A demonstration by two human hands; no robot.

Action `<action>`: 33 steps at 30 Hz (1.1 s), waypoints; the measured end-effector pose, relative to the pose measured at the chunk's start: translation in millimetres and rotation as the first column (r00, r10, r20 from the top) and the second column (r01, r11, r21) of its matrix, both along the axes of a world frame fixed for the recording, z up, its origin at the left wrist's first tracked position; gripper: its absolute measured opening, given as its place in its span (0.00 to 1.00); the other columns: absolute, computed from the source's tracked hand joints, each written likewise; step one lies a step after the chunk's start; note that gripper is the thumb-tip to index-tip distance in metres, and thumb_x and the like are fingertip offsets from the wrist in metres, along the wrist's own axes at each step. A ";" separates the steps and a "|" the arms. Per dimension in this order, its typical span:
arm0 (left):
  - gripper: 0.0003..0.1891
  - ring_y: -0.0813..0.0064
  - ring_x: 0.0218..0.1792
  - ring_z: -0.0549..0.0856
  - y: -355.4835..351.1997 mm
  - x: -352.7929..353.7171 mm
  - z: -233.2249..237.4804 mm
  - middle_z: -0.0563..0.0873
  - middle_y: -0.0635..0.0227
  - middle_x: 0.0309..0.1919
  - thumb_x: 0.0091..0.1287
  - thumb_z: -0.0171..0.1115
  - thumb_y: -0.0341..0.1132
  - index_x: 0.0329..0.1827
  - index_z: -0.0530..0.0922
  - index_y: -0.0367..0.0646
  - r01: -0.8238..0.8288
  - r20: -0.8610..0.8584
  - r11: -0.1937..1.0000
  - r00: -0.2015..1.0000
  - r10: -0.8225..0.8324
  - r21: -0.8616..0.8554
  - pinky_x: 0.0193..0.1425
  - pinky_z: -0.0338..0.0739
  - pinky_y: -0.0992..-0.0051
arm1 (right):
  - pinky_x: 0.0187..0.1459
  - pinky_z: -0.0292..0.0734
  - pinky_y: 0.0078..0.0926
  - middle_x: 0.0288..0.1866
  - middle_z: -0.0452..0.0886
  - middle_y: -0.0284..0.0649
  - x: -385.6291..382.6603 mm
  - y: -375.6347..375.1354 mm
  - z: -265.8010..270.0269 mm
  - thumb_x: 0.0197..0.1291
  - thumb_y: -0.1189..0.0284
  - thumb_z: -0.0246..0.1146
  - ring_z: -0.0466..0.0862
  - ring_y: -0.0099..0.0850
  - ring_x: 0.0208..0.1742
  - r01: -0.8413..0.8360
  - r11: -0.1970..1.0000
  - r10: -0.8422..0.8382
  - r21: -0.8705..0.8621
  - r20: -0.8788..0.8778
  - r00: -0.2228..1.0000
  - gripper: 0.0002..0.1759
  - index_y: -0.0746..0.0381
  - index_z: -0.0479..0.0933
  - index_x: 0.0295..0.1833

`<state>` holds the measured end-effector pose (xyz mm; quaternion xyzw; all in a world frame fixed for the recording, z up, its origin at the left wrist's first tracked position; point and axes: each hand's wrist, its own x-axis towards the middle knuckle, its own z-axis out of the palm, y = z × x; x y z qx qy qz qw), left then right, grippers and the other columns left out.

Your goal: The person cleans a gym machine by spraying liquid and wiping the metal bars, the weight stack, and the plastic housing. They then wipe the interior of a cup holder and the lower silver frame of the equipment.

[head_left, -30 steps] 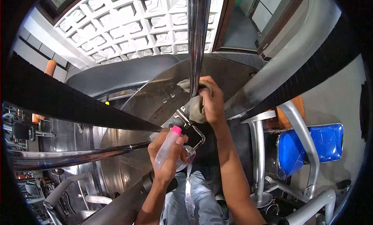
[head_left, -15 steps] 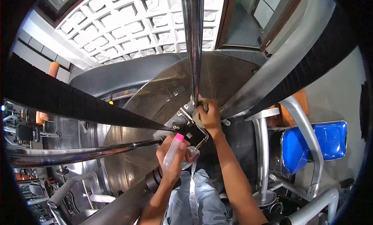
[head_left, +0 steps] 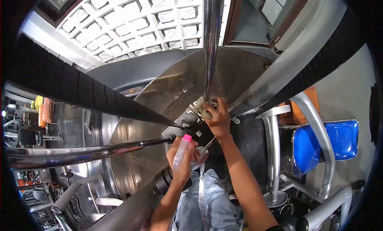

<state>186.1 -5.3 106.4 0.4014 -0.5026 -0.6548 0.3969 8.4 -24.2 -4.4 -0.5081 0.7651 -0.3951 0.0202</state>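
Observation:
A translucent bottle (head_left: 182, 152) with a pink cap (head_left: 187, 137) stands tilted in my left hand (head_left: 184, 167), whose fingers are wrapped round it. Beside those fingers hangs a clear plastic piece (head_left: 202, 152) with a pale strip below it; I cannot make out what it is. My right hand (head_left: 219, 122) is closed on a greyish cloth (head_left: 208, 109), pressed against the metal bracket at the foot of the upright chrome rod (head_left: 211, 51). Part of the cloth is hidden under the fingers.
A second chrome rod (head_left: 87, 157) runs in from the left, under a wide black beam (head_left: 91, 87). A thick silver frame tube (head_left: 287, 63) slants down on the right. Beyond it stand a blue chair (head_left: 339, 141) and a wooden piece (head_left: 310, 103). Gym machines fill the lower left.
My right hand and the cloth have shifted a little around the rod's foot, and more of the cloth shows. The whole view has shifted slightly. My left hand still grips the bottle.

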 end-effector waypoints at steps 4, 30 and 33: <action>0.20 0.76 0.21 0.81 -0.1 -6.7 5.1 0.81 0.64 0.26 0.70 0.63 0.46 0.39 0.78 0.32 -0.012 0.050 0.999 0.999 0.010 0.034 0.28 0.75 0.76 | 0.57 0.77 0.43 0.57 0.75 0.41 -2.8 8.0 -16.4 0.52 0.61 0.73 0.78 0.44 0.57 0.021 0.986 -0.035 0.163 0.085 0.996 0.16 0.49 0.85 0.47; 0.23 0.76 0.20 0.79 -1.1 -4.5 -2.7 0.80 0.66 0.20 0.72 0.58 0.51 0.38 0.77 0.35 0.015 0.059 0.987 0.998 -0.006 -0.160 0.29 0.73 0.75 | 0.46 0.80 0.37 0.43 0.83 0.43 16.9 54.8 46.8 0.56 0.72 0.67 0.85 0.43 0.44 0.076 0.997 -0.064 -0.022 0.346 0.936 0.18 0.53 0.83 0.54; 0.20 0.78 0.19 0.79 0.9 -4.9 -6.5 0.80 0.66 0.24 0.73 0.61 0.46 0.38 0.77 0.32 0.033 0.065 0.971 0.998 -0.018 -0.238 0.26 0.73 0.76 | 0.50 0.79 0.38 0.45 0.82 0.44 17.9 65.6 66.4 0.61 0.65 0.67 0.84 0.42 0.47 0.123 0.978 -0.026 -0.166 0.492 0.870 0.16 0.54 0.83 0.55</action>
